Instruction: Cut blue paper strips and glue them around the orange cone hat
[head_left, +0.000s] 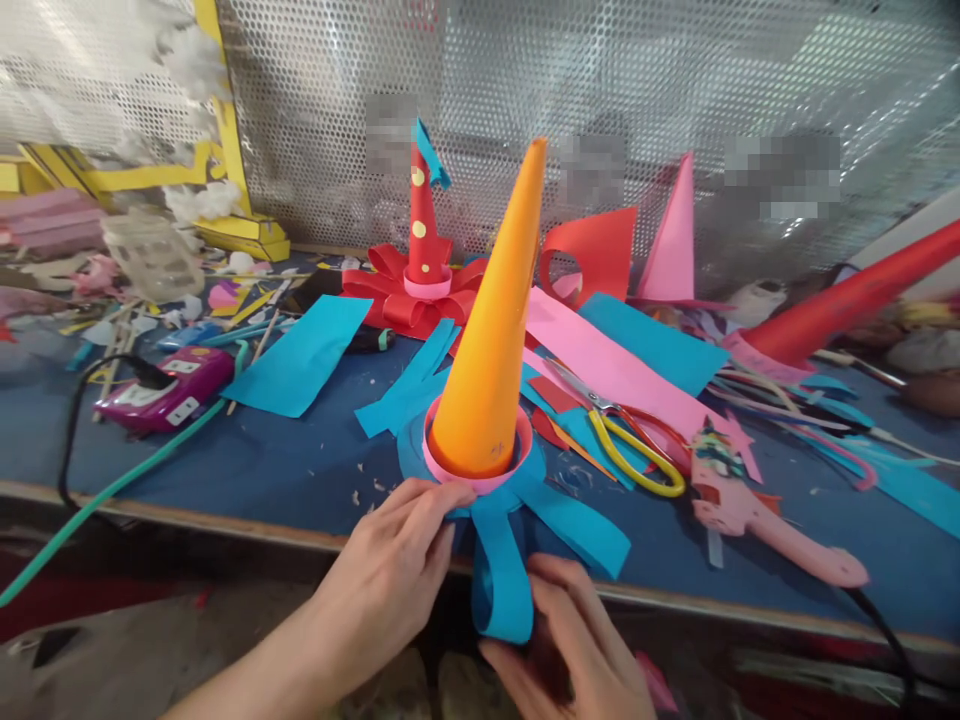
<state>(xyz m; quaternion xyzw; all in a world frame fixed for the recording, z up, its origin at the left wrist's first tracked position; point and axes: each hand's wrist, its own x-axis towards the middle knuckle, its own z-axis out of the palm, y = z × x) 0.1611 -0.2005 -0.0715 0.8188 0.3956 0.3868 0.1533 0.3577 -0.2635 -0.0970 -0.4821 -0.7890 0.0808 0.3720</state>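
In the middle of the frame, an orange paper cone [491,340] is standing in a pink band [526,440], kinda over the table's [300,465] front edge. Just below, the left hand [397,550] is resting bunched fingers against that band; can't tell if it's pinching. Bottom center, the right hand [581,640] is curling around 1 blue paper loop [504,590], grip hidden too. Over on the right, 1 pink glue gun [780,530] is lying near 1 pair of yellow-handled scissors [637,455].
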